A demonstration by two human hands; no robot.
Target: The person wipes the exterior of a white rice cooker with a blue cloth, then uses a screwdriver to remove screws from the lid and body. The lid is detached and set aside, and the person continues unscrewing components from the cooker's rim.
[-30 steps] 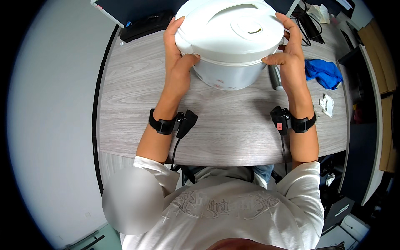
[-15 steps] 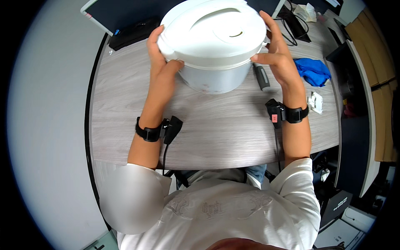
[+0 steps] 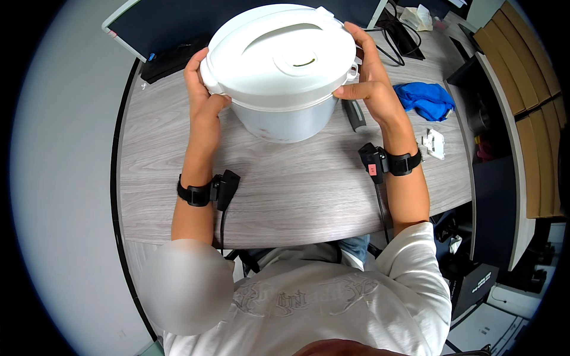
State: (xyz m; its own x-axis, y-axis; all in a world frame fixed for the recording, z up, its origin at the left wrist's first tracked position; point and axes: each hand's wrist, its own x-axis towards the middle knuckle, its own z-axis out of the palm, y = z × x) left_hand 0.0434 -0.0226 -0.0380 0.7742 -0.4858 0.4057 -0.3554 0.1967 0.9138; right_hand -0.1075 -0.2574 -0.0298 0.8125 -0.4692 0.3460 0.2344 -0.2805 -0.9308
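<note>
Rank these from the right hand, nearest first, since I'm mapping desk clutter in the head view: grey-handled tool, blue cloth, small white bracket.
1. Grey-handled tool, just below the right hand, beside the cooker.
2. Crumpled blue cloth, to its right.
3. Small white bracket, farther right, near the desk edge.

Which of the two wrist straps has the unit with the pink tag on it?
The one on the right hand's wrist: its black unit shows a small pink tag. The left wrist's unit is plain black. Both hands grip the white rice cooker.
</note>
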